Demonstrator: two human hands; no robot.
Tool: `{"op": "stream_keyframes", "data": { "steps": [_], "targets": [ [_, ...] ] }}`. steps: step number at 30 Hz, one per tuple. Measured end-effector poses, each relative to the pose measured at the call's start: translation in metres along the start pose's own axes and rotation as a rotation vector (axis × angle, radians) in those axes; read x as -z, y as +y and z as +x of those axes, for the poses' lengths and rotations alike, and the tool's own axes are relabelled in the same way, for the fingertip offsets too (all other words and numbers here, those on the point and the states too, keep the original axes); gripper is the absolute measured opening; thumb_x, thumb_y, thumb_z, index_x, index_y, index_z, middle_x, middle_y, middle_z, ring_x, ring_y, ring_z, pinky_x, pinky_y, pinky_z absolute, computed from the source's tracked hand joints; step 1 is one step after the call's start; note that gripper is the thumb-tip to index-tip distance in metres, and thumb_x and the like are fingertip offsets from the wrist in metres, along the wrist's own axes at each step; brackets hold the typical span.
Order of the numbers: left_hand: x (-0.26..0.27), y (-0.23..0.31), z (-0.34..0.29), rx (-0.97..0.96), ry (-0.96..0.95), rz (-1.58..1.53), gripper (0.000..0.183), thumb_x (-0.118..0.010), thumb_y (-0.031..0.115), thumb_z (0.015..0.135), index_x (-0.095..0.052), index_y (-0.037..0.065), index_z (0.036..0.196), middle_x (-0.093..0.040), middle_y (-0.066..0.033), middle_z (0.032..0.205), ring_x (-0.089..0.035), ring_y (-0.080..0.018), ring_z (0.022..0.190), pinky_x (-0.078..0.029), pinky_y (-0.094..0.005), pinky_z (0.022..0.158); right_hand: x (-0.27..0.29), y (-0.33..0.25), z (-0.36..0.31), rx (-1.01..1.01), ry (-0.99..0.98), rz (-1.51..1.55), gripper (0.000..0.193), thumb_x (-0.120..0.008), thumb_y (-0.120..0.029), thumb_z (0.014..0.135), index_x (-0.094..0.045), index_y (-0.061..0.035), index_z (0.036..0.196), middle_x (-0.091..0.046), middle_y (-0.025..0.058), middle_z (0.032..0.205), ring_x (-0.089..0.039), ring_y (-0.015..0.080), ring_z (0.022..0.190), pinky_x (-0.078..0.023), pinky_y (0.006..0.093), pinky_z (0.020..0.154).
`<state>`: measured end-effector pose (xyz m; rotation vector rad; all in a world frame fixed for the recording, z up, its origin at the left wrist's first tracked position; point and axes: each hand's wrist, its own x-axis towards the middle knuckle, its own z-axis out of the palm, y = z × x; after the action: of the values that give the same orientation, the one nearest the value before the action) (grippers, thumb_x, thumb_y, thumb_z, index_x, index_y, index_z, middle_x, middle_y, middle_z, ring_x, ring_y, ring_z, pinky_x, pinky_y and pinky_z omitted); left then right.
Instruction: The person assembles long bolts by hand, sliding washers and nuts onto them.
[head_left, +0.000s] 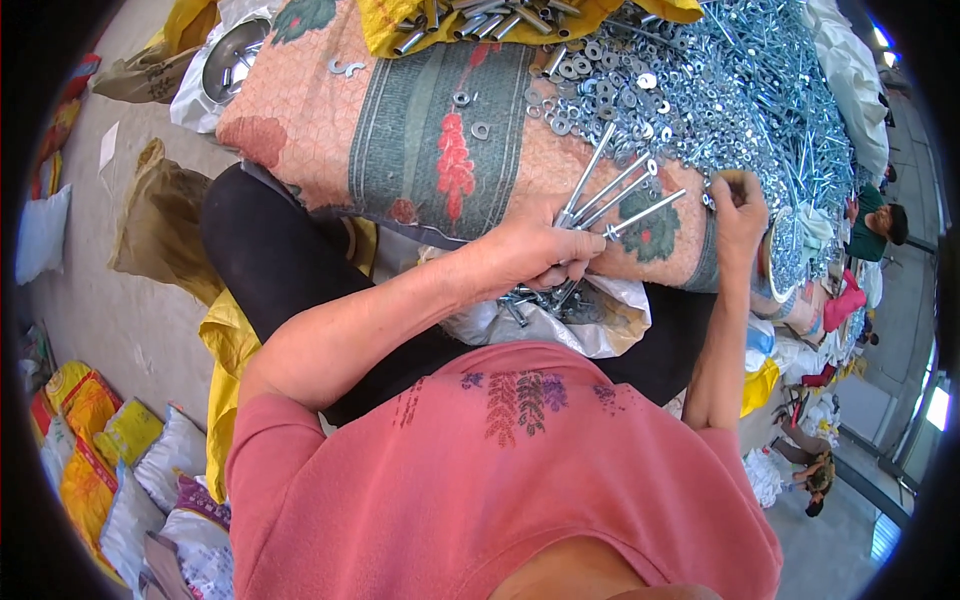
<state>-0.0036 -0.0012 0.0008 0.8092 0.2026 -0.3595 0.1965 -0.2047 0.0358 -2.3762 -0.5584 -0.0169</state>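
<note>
My left hand (545, 245) is closed around several long metal bolts (625, 180), which fan out up and to the right from its fingers. A washer or nut sits on at least one shank near the thumb. To the right, at the near edge of the hardware heap, my right hand (740, 205) has its fingers curled in a pinch. Small shiny metal pieces (708, 195) show at its fingertips; whether they are held or lie on the cloth is unclear. Beneath my left hand, an open white sack (625, 320) in my lap contains more bolts (520, 308).
A flowered cloth (400, 130) covers the work surface. Loose washers (600, 90) and a large pile of bolts (790, 90) spread over its right side. Metal tubes (490, 18) lie on yellow sacking at the back. A metal bowl (235, 60) stands far left; filled sacks (120, 440) line the floor.
</note>
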Motion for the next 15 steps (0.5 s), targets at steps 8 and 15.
{"op": "stream_keyframes", "data": {
  "steps": [8,15],
  "targets": [
    [0.000,-0.004,0.004,0.014,-0.007,0.000,0.017,-0.059,0.018,0.087,-0.056,0.005,0.098,-0.050,-0.0005,0.062,-0.040,-0.0039,0.045,-0.025,-0.0175,0.037,-0.006,-0.055,-0.044,-0.135,-0.329,0.841,0.012,-0.061,0.001,0.082,-0.056,0.0032,0.092,-0.063,0.0116,0.087,-0.062,0.0142,0.073,-0.054,0.0257,0.066],
    [0.001,-0.002,0.002,0.029,-0.014,0.029,0.016,-0.059,0.015,0.087,-0.056,0.005,0.099,-0.050,-0.0004,0.062,-0.039,-0.0038,0.045,-0.024,-0.0172,0.036,-0.013,-0.056,-0.050,-0.059,-0.262,0.756,0.014,-0.063,0.000,0.082,-0.057,0.0023,0.094,-0.061,0.0093,0.087,-0.060,0.0132,0.073,-0.053,0.0259,0.065]
  ]
}}
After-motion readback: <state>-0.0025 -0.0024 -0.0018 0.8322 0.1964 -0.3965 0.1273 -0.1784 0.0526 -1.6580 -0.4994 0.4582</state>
